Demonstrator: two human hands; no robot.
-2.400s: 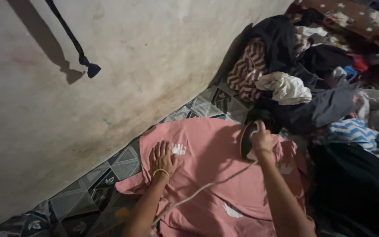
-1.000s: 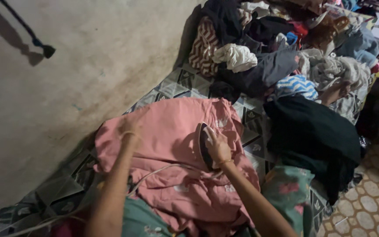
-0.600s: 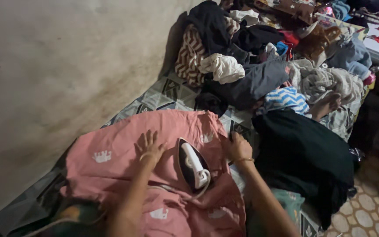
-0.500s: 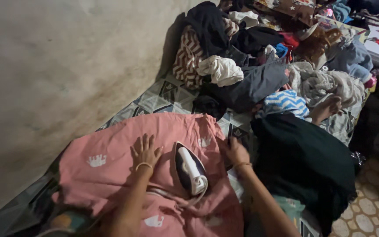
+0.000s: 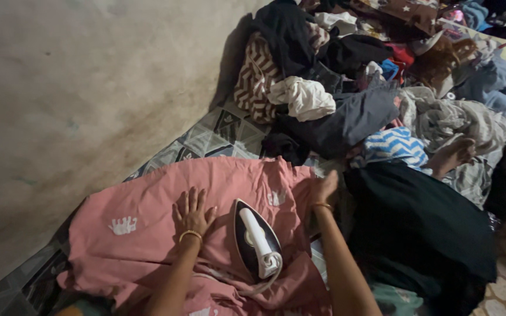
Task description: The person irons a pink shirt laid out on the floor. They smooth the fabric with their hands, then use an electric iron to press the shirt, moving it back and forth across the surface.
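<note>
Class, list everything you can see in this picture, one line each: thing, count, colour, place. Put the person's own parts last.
pink cloth: one, pink with white prints, spread on the patterned sheet
iron: one, dark with white handle, resting on the pink cloth between the hands
cord: one, white, trailing from the iron's rear
patterned sheet: one, grey and black, under everything
clothes pile: many pieces, mixed colours, top right
black garment: one, right of the pink cloth
wall: beige, left
left hand: flat on the pink cloth, yellow bangle
right hand: at the cloth's right edge
</note>
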